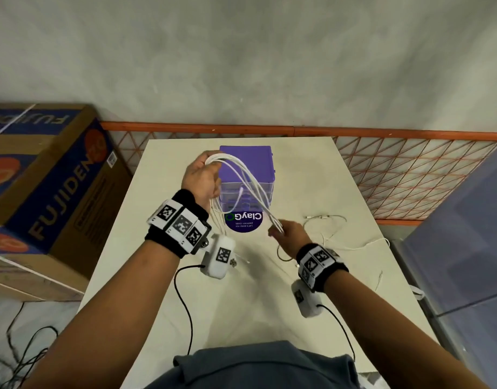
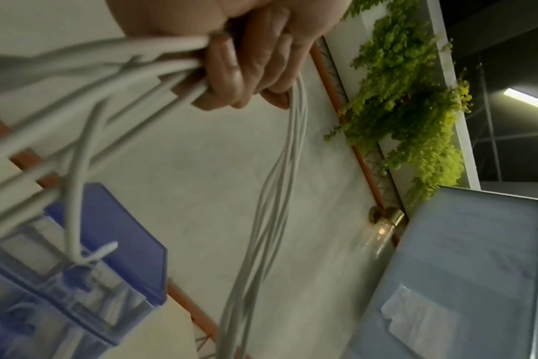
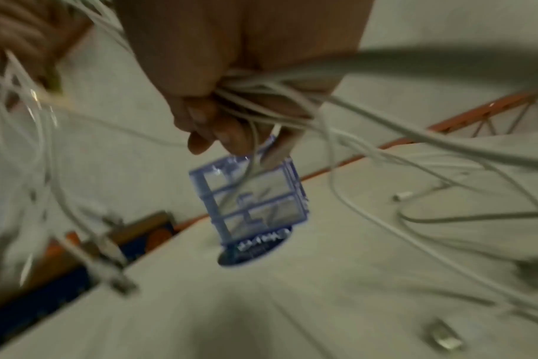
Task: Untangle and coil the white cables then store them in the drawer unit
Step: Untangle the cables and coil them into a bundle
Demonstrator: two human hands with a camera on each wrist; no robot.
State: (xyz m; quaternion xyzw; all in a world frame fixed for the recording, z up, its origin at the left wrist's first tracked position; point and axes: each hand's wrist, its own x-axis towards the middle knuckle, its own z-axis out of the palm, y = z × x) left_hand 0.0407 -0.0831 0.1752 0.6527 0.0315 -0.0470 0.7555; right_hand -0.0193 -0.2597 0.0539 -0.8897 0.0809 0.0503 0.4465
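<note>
White cables (image 1: pixel 250 181) stretched diagonally, hand (image 1: pixel 201 178) to hand (image 1: pixel 290 238)

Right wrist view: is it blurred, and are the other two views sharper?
Right wrist view: heavy motion blur, the white cables smear and the drawer unit is soft. Left wrist view: the left hand is fairly sharp, near cables blurred. Head view: sharpest, with wide-angle bending at the edges.
</note>
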